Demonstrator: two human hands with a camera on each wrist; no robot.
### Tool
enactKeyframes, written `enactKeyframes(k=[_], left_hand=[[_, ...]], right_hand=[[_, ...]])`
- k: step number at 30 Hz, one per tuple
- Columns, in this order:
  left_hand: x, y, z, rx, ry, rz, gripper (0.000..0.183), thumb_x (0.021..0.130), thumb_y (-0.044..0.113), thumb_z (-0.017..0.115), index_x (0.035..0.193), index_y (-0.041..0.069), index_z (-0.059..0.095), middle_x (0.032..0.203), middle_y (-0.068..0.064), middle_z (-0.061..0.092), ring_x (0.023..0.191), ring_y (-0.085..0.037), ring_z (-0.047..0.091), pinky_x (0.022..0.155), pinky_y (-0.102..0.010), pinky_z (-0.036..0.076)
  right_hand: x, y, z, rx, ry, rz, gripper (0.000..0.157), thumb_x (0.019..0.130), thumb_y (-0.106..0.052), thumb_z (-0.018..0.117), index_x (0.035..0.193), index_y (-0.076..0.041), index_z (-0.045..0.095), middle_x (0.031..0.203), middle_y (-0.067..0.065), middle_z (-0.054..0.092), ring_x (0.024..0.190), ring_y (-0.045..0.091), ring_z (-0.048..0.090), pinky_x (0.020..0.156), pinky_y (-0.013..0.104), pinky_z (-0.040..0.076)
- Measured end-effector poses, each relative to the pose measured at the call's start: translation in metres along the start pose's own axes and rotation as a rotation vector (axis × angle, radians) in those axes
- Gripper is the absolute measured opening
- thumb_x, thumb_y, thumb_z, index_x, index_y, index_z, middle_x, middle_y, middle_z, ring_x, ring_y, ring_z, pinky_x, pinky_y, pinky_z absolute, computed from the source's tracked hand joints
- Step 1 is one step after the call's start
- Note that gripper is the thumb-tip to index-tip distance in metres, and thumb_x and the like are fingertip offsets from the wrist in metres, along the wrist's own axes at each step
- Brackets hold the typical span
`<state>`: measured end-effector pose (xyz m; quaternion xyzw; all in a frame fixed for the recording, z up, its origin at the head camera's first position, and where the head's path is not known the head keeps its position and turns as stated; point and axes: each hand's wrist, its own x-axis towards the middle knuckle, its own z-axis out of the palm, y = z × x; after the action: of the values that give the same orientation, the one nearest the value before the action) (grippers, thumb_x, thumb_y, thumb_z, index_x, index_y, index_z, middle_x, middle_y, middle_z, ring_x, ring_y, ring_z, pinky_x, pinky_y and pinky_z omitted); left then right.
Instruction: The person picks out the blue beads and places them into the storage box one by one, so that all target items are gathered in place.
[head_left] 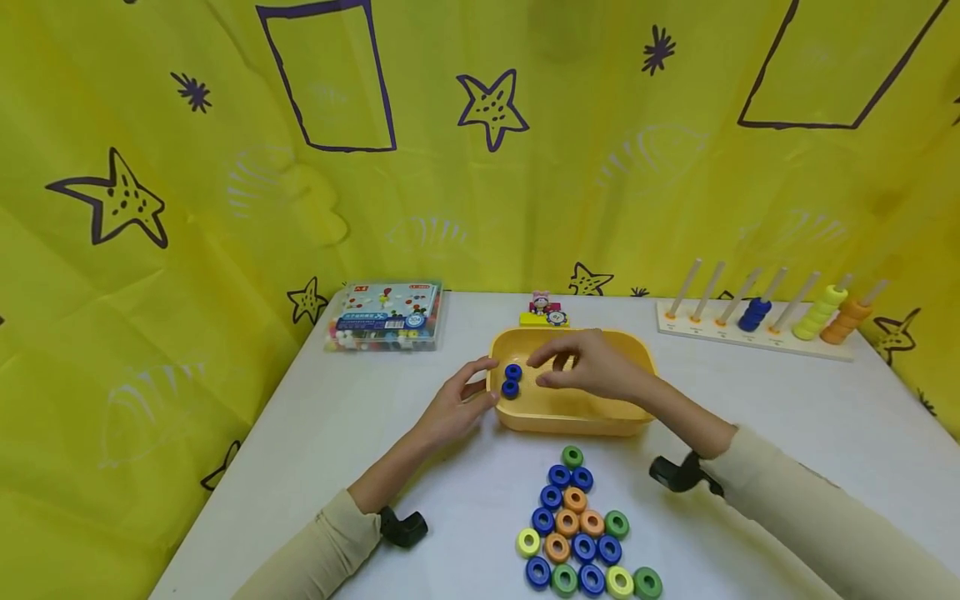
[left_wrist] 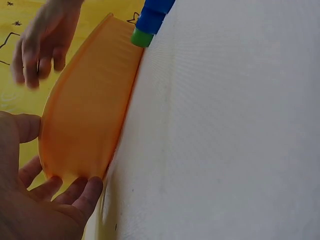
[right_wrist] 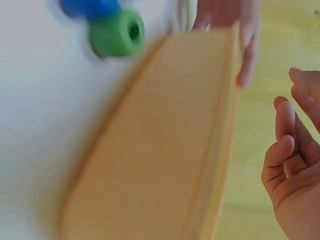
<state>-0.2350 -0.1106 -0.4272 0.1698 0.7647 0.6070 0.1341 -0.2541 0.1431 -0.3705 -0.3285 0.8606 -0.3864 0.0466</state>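
Note:
A yellow plastic tub stands on the white table, with two blue rings inside near its left end. My left hand grips that end; in the left wrist view its thumb is at the rim and its fingertips press the wall. Over the tub's inside hovers my right hand, fingers loosely bent and parted from the thumb, with nothing between them. In front of the tub, blue, orange, green and yellow rings lie flat in a roughly triangular group.
At the back right is a white peg board with blue, yellow and orange rings on some pegs. A clear box of colourful pieces lies at the back left. Directly behind the tub sits a small toy figure. Yellow patterned cloth hangs around the table.

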Motion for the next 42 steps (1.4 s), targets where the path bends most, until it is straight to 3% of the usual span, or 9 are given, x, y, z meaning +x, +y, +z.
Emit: enactKeyframes(k=[5, 8, 14, 20, 25, 28, 33, 38, 42], left_hand=[[0.006, -0.011, 0.000, 0.024, 0.031, 0.007, 0.048, 0.091, 0.018, 0.059, 0.137, 0.019, 0.043, 0.148, 0.005, 0.027, 0.127, -0.026, 0.039, 0.095, -0.040, 0.041], [0.006, -0.012, 0.000, 0.026, 0.043, 0.006, 0.047, 0.091, 0.018, 0.059, 0.136, 0.021, 0.044, 0.147, 0.007, 0.029, 0.127, -0.025, 0.040, 0.095, -0.039, 0.041], [0.006, -0.014, 0.002, 0.015, 0.043, 0.009, 0.046, 0.091, 0.017, 0.059, 0.135, 0.021, 0.045, 0.147, 0.006, 0.029, 0.126, -0.024, 0.041, 0.093, -0.037, 0.043], [0.006, -0.016, 0.001, 0.008, 0.040, 0.027, 0.047, 0.091, 0.018, 0.060, 0.135, 0.021, 0.045, 0.146, 0.007, 0.030, 0.125, -0.023, 0.042, 0.093, -0.038, 0.043], [0.005, -0.015, 0.001, -0.011, 0.017, 0.051, 0.048, 0.091, 0.016, 0.060, 0.136, 0.017, 0.044, 0.147, 0.002, 0.030, 0.126, -0.027, 0.041, 0.093, -0.038, 0.043], [0.000, -0.003, 0.001, -0.017, -0.003, 0.063, 0.049, 0.091, 0.012, 0.059, 0.138, 0.009, 0.041, 0.149, -0.005, 0.028, 0.126, -0.032, 0.039, 0.093, -0.039, 0.043], [-0.008, 0.016, 0.002, 0.010, -0.008, 0.055, 0.049, 0.092, 0.009, 0.057, 0.137, 0.005, 0.040, 0.149, -0.010, 0.027, 0.126, -0.034, 0.039, 0.093, -0.039, 0.043], [-0.008, 0.016, 0.002, 0.011, 0.001, 0.048, 0.048, 0.092, 0.009, 0.056, 0.137, 0.005, 0.041, 0.148, -0.009, 0.028, 0.126, -0.034, 0.040, 0.093, -0.039, 0.043], [-0.008, 0.016, 0.002, 0.010, -0.005, 0.040, 0.048, 0.092, 0.010, 0.056, 0.138, 0.005, 0.040, 0.149, -0.009, 0.027, 0.126, -0.033, 0.039, 0.093, -0.038, 0.043]], right_hand=[[-0.053, -0.012, 0.001, -0.030, 0.003, -0.062, 0.022, 0.082, -0.034, 0.071, 0.101, -0.025, 0.070, 0.091, -0.012, 0.066, 0.066, 0.010, 0.053, 0.056, 0.026, 0.046], [-0.079, -0.010, 0.010, -0.045, -0.006, -0.041, 0.022, 0.080, -0.031, 0.073, 0.101, -0.024, 0.071, 0.086, -0.012, 0.065, 0.066, 0.007, 0.054, 0.055, 0.025, 0.045], [-0.108, -0.009, 0.025, -0.022, -0.039, 0.028, 0.024, 0.080, -0.029, 0.074, 0.102, -0.021, 0.070, 0.089, -0.011, 0.066, 0.070, 0.005, 0.057, 0.055, 0.023, 0.048], [-0.114, 0.002, 0.039, 0.051, -0.035, 0.001, 0.024, 0.080, -0.026, 0.074, 0.102, -0.019, 0.071, 0.095, -0.008, 0.068, 0.067, 0.006, 0.059, 0.057, 0.025, 0.050], [-0.115, 0.011, 0.048, 0.058, -0.040, 0.045, 0.024, 0.079, -0.030, 0.075, 0.101, -0.021, 0.071, 0.093, -0.011, 0.067, 0.066, 0.005, 0.057, 0.057, 0.024, 0.050], [-0.114, 0.013, 0.050, 0.048, -0.039, 0.062, 0.025, 0.078, -0.031, 0.075, 0.100, -0.021, 0.071, 0.091, -0.012, 0.066, 0.066, 0.006, 0.057, 0.056, 0.024, 0.049], [-0.112, 0.014, 0.053, 0.035, -0.031, 0.074, 0.024, 0.077, -0.030, 0.076, 0.098, -0.020, 0.071, 0.089, -0.012, 0.065, 0.066, 0.006, 0.056, 0.056, 0.024, 0.049], [-0.112, 0.011, 0.052, 0.016, -0.025, 0.088, 0.021, 0.077, -0.027, 0.076, 0.097, -0.022, 0.071, 0.090, -0.013, 0.065, 0.067, 0.005, 0.056, 0.056, 0.023, 0.048], [-0.111, 0.000, 0.038, 0.011, -0.028, 0.089, 0.020, 0.078, -0.028, 0.075, 0.097, -0.025, 0.071, 0.088, -0.014, 0.065, 0.065, 0.005, 0.056, 0.053, 0.023, 0.048]])
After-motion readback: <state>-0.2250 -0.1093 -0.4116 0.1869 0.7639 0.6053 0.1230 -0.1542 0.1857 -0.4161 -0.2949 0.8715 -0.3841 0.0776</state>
